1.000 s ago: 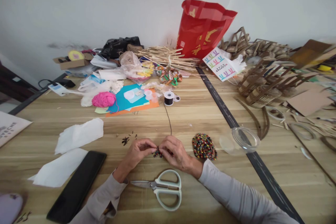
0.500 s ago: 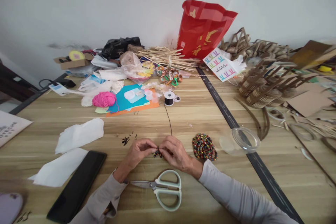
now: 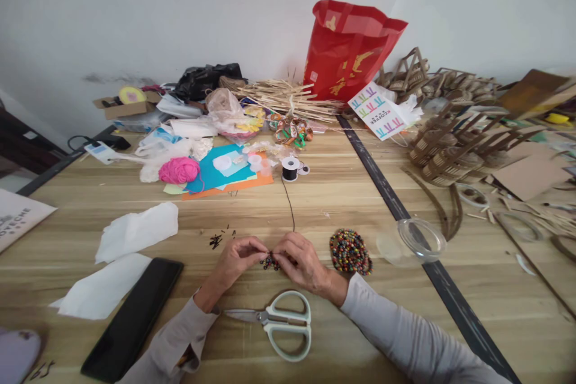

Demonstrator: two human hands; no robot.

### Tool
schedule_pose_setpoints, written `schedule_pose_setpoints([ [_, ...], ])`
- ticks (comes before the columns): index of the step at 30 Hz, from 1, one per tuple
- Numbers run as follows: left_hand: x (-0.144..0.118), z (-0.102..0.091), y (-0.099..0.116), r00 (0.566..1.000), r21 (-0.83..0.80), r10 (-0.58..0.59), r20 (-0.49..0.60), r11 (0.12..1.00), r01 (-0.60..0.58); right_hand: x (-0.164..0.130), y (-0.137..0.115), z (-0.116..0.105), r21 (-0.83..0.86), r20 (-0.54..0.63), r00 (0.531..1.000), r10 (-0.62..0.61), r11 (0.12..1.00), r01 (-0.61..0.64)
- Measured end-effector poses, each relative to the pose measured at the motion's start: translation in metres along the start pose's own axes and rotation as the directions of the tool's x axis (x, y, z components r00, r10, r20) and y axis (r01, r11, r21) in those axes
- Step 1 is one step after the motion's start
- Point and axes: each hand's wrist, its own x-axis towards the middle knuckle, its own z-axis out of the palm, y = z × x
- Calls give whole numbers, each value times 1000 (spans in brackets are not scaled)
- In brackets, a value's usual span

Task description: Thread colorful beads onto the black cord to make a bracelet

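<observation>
My left hand (image 3: 240, 259) and my right hand (image 3: 300, 261) meet above the table, both pinched at the fingertips on a dark beaded cord. Small dark beads (image 3: 269, 263) hang in a cluster between and below them. A black cord (image 3: 288, 204) runs from a white-flanged spool (image 3: 290, 170) down behind my right hand. To the right lies a coiled heap of multicoloured bead strands (image 3: 350, 251). Scissors with pale green handles (image 3: 288, 325) rest just below my hands, blades pointing left. Short black pieces (image 3: 216, 240) are scattered left of my left hand.
A black flat case (image 3: 132, 319) and white paper sheets (image 3: 137, 231) lie on the left. Pink yarn (image 3: 179, 171) sits on coloured paper. Behind stands a red bag (image 3: 351, 51); a clear round lid (image 3: 422, 240) and small woven baskets (image 3: 452, 159) are on the right.
My fingertips have shifted only very slightly around the beaded cord. The spool, the scissors and the bead strands have stayed where they were.
</observation>
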Motion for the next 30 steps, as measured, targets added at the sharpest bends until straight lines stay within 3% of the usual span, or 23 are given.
schedule_pose_setpoints([
  [30,0,3,-2,1000,-23,-12,18,1000,12,1,-3,-2,-9,26,1000,-8,1000,8],
])
